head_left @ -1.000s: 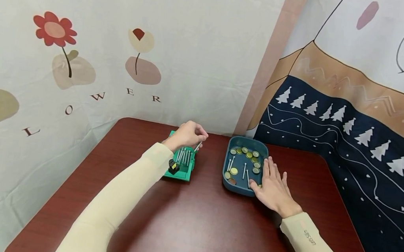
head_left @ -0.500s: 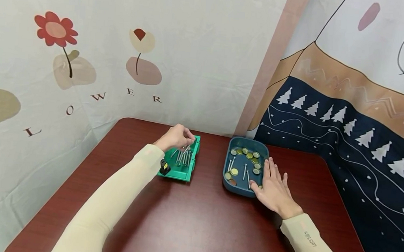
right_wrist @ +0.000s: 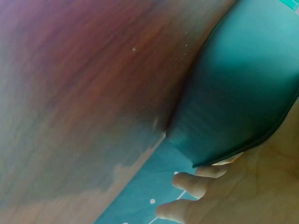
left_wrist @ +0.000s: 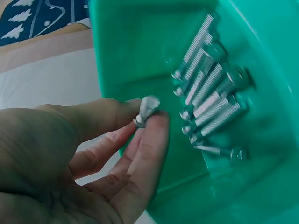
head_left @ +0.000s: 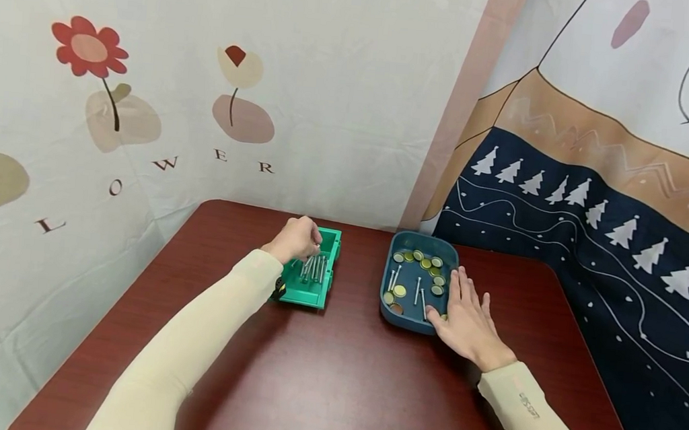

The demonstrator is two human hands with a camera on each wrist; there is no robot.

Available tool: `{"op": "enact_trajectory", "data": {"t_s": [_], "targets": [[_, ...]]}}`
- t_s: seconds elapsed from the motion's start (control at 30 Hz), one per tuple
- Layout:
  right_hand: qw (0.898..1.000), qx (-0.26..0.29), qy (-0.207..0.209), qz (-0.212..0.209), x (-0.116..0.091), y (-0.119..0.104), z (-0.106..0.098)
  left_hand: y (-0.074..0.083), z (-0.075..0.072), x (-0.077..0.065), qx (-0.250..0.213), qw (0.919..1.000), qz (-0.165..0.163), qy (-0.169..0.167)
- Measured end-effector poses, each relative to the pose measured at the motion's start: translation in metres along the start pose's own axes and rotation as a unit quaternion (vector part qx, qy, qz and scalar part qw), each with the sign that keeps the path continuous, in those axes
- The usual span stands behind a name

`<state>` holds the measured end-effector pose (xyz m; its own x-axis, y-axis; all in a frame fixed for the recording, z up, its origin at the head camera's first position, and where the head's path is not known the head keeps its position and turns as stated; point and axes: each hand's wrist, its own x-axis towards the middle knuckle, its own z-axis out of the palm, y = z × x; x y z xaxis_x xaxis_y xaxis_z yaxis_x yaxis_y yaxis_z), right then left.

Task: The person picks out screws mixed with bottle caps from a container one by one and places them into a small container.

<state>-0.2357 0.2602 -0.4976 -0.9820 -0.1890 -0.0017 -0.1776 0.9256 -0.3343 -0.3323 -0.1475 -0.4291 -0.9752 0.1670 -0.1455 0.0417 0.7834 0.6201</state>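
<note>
My left hand (head_left: 296, 239) is over the far part of a green plastic box (head_left: 303, 298). Between its thumb and fingers it pinches a silver bolt (left_wrist: 149, 105), whose head shows in the left wrist view while the shaft is mostly hidden by the fingers. Several threaded bolts (left_wrist: 208, 88) lie side by side inside the box. My right hand (head_left: 469, 323) rests with straight fingers along the right rim of a dark blue tray (head_left: 410, 324), its thumb over the near right corner. The right wrist view shows that palm against the tray's outer wall (right_wrist: 243, 84).
Bottle caps (head_left: 426, 264) and a few bolts (head_left: 417, 291) are scattered in the blue tray. Both containers stand toward the back of a reddish-brown table (head_left: 344, 377). Printed cloth (head_left: 341, 107) hangs right behind the table's far edge.
My left hand has carried the bolt leftward from the green box's right side to over its inside, then dipped slightly. The right hand stays on the tray.
</note>
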Motion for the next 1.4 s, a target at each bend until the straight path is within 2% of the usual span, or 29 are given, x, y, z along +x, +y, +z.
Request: {"op": "enact_trajectory", "data": {"t_s": [0.1, 0.27, 0.57, 0.87, 1.1, 1.4], "targets": [[1.000, -0.002, -0.002, 0.000, -0.001, -0.001, 0.001, -0.002, 0.001, -0.002, 0.026, 0.9996, 0.003, 0.009], [1.000, -0.004, -0.004, 0.000, -0.002, -0.001, 0.003, -0.002, 0.003, -0.003, 0.041, 0.9989, 0.003, 0.021], [1.000, -0.002, -0.006, 0.000, 0.002, 0.002, 0.003, 0.016, 0.004, -0.008, 0.052, 0.9972, 0.031, 0.045], [1.000, -0.001, -0.004, -0.003, 0.004, 0.000, -0.001, 0.043, 0.008, -0.015, 0.079, 0.9943, 0.048, 0.053], [1.000, 0.001, -0.009, -0.004, 0.003, 0.001, 0.000, 0.073, 0.022, -0.022, 0.091, 0.9916, 0.076, 0.052], [1.000, 0.005, -0.002, -0.006, 0.000, 0.003, 0.001, 0.115, 0.045, -0.017, 0.050, 0.9928, 0.109, 0.004]]}}
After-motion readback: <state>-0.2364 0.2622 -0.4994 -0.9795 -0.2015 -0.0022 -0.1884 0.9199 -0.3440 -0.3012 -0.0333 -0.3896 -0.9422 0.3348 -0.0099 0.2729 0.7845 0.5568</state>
